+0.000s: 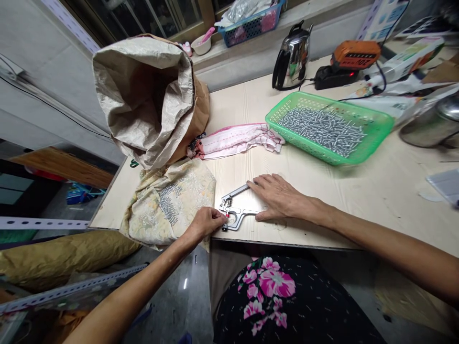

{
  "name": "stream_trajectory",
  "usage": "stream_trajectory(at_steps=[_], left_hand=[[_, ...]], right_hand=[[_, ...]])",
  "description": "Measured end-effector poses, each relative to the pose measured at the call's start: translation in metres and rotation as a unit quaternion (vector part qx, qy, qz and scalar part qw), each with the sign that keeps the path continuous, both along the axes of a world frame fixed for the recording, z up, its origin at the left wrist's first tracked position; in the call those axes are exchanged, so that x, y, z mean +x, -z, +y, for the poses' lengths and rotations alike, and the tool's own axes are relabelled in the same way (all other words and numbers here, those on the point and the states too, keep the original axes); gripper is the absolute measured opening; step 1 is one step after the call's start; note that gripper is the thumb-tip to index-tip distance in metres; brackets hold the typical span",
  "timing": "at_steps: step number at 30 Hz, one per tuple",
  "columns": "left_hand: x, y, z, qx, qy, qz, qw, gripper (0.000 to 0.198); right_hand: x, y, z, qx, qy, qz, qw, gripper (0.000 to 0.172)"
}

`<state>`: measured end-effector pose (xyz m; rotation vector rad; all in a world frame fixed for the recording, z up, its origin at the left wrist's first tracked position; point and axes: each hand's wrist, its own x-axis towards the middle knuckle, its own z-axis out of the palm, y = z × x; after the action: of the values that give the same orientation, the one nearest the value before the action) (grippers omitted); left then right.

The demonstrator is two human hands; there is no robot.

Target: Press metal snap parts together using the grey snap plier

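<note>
A pair of silver snap pliers lies on the table near its front edge, jaws to the left and handles spread apart. My right hand is on the handle ends, fingers over the upper handle and thumb at the lower one. At the jaws, my left hand has thumb and fingertips pinched together; whatever they hold is too small to make out. A spot of red shows between the jaws beside the fingertips. Left of the pliers, small silver metal pieces lie on a floral cloth.
A large open paper sack stands at the back left. A pink and white cloth lies behind the pliers. At the right is a green basket full of small silver pieces. Behind it are a kettle and an orange battery.
</note>
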<state>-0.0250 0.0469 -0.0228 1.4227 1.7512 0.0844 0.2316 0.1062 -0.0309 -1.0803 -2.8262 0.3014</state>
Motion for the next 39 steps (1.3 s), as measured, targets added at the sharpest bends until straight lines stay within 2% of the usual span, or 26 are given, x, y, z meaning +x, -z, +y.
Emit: stream_trajectory(at_steps=[5, 6, 8, 10, 11, 14, 17, 19, 22, 25, 28, 34, 39], left_hand=[[0.003, -0.006, -0.004, -0.002, 0.022, 0.052, 0.998, 0.033], [0.005, -0.008, -0.007, 0.021, 0.029, 0.079, 0.996, 0.032], [0.013, -0.012, -0.015, 0.116, 0.049, 0.135, 0.983, 0.028], [0.023, -0.012, -0.019, 0.237, 0.102, 0.159, 0.953, 0.024], [0.029, -0.011, -0.019, 0.285, 0.141, 0.155, 0.935, 0.029], [0.046, -0.004, -0.007, 0.348, 0.268, 0.114, 0.891, 0.058], [0.055, -0.001, 0.011, 0.329, 0.355, 0.089, 0.871, 0.067], [0.058, -0.003, 0.020, 0.301, 0.385, 0.099, 0.867, 0.067], [0.062, -0.008, 0.027, 0.284, 0.399, 0.129, 0.863, 0.065], [0.067, -0.012, 0.031, 0.269, 0.417, 0.130, 0.859, 0.048], [0.071, -0.013, 0.032, 0.245, 0.418, 0.127, 0.866, 0.030], [0.071, -0.011, 0.024, 0.250, 0.394, 0.115, 0.877, 0.017], [0.071, -0.002, 0.022, 0.267, 0.393, 0.114, 0.873, 0.022]], right_hand=[[-0.002, -0.007, -0.008, 0.005, 0.007, -0.005, 1.000, 0.069], [-0.002, -0.006, -0.009, 0.003, 0.005, -0.003, 1.000, 0.067], [-0.003, -0.004, -0.010, 0.003, 0.000, 0.006, 1.000, 0.063], [-0.003, -0.001, -0.011, 0.004, -0.002, 0.015, 1.000, 0.063], [-0.004, 0.002, -0.012, 0.004, -0.002, 0.021, 1.000, 0.065], [-0.001, 0.007, -0.013, -0.004, -0.009, 0.058, 0.998, 0.072], [0.007, 0.006, -0.014, -0.031, -0.013, 0.084, 0.996, 0.078], [0.012, 0.002, -0.016, -0.053, 0.001, 0.077, 0.996, 0.075], [0.016, -0.005, -0.020, -0.069, 0.008, 0.078, 0.995, 0.053], [0.015, -0.006, -0.025, -0.063, 0.003, 0.095, 0.994, 0.033], [0.012, -0.002, -0.032, -0.056, 0.013, 0.103, 0.993, 0.023], [0.009, 0.009, -0.041, -0.059, 0.012, 0.140, 0.988, 0.007], [0.006, 0.016, -0.035, -0.046, 0.006, 0.130, 0.990, 0.018]])
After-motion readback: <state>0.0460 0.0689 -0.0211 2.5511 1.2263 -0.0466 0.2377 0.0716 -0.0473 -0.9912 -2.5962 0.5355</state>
